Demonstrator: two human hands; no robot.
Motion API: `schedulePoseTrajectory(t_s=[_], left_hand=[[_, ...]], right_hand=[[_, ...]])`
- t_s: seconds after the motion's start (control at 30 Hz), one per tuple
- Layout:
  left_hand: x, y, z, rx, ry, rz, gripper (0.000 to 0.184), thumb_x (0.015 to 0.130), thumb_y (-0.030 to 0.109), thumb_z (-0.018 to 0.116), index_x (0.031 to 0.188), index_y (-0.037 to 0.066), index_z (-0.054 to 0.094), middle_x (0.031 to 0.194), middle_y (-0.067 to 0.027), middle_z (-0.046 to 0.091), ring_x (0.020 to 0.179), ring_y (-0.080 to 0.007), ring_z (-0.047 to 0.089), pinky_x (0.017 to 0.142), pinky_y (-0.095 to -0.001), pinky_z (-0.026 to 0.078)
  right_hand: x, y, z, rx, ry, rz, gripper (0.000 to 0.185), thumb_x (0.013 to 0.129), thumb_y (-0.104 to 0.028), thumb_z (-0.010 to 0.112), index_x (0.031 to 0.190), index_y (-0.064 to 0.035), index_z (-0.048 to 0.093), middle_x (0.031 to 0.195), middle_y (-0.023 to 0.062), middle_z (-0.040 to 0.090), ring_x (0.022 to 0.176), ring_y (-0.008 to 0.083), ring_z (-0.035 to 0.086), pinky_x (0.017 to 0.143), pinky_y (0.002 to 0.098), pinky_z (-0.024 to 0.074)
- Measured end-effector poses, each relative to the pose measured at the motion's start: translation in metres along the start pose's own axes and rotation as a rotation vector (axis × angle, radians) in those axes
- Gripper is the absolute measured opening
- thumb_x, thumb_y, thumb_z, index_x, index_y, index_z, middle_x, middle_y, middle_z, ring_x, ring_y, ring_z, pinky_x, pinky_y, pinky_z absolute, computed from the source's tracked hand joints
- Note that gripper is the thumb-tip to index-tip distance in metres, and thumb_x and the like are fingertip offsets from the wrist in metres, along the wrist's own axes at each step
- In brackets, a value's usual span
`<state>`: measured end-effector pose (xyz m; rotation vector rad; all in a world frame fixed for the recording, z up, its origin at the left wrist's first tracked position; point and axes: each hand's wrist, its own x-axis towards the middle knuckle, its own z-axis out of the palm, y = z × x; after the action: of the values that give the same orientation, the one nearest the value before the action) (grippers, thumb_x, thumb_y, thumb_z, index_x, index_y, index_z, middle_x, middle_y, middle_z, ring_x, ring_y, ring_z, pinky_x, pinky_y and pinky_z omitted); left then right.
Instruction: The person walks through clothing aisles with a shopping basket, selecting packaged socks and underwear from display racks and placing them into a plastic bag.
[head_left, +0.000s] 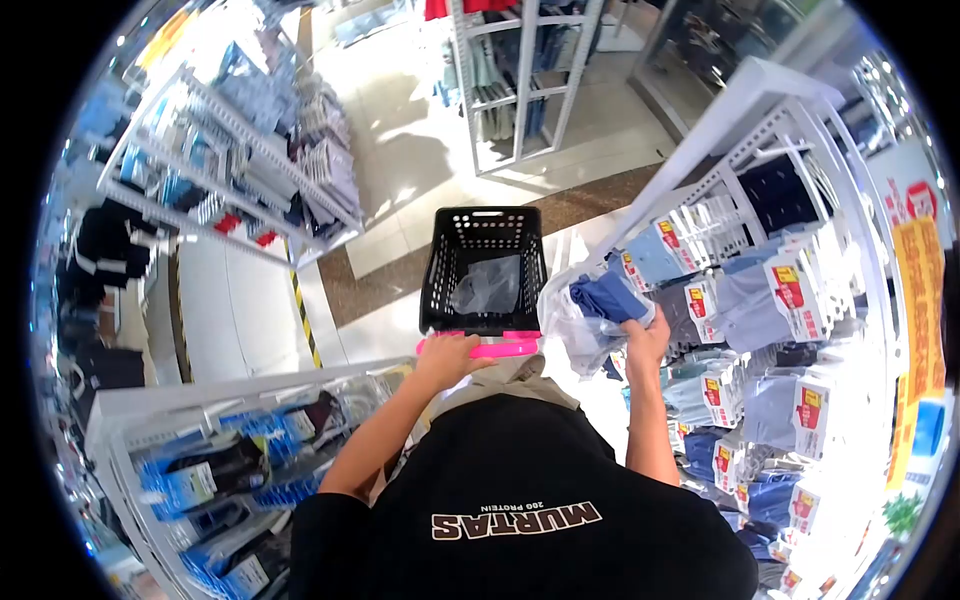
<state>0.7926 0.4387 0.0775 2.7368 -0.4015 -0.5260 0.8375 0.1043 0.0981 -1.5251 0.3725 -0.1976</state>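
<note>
My left hand (449, 360) is closed around the bright pink handle (505, 349) of a black perforated shopping basket (432, 265), which is in front of my body. A clear plastic package (487, 285) lies on the basket's bottom; its contents are hard to make out. To the right, my right hand (647, 342) grips a blue folded garment (606, 297) in a loose, clear plastic bag (569, 335). Beside this hand, packaged clothes with red and yellow tags (787, 286) hang on the right rack.
A white display rack (768, 80) runs along my right. Another rack with blue packages (190, 485) is close on my lower left. Further off are a clothes shelf (235, 140) at left and a white shelf unit (522, 80) ahead. Tiled floor (400, 170) lies between them.
</note>
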Motion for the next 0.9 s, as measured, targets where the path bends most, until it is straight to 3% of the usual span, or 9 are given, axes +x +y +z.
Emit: schedulePoseTrajectory(t_s=[0.17,0.37,0.9], left_hand=[[0.038,0.016,-0.009,-0.011,-0.081,-0.126,0.058,0.087,0.066,0.051,0.097,0.01,0.064,0.081,-0.0178,0.068,0.081,-0.0371,0.066,0.068,-0.0488,0.05],[0.067,0.01,-0.004,-0.002,0.104,-0.204,0.055,0.088,0.062,0.054,0.09,0.008,0.062,0.07,-0.0201,0.065,0.07,-0.0414,0.064,0.063,-0.0516,0.049],[0.083,-0.061,-0.035,0.024,0.126,-0.149,0.039,0.092,0.046,0.056,0.092,0.007,0.06,0.075,-0.0247,0.065,0.074,-0.046,0.063,0.066,-0.0553,0.047]], right_hand=[[-0.018,0.011,-0.048,-0.059,-0.007,0.03,0.04,0.068,0.006,0.055,0.108,0.0045,0.059,0.098,0.0075,0.065,0.087,0.0145,0.06,0.082,0.0267,0.0461],[-0.037,0.004,-0.067,-0.005,0.089,0.095,0.044,0.07,0.006,0.053,0.113,0.0052,0.058,0.097,0.0083,0.065,0.086,0.0146,0.059,0.082,0.0259,0.046],[-0.046,0.017,-0.054,0.086,0.255,0.089,0.035,0.068,0.008,0.052,0.102,0.0024,0.06,0.092,0.0039,0.064,0.082,0.0114,0.058,0.077,0.0259,0.0467]])
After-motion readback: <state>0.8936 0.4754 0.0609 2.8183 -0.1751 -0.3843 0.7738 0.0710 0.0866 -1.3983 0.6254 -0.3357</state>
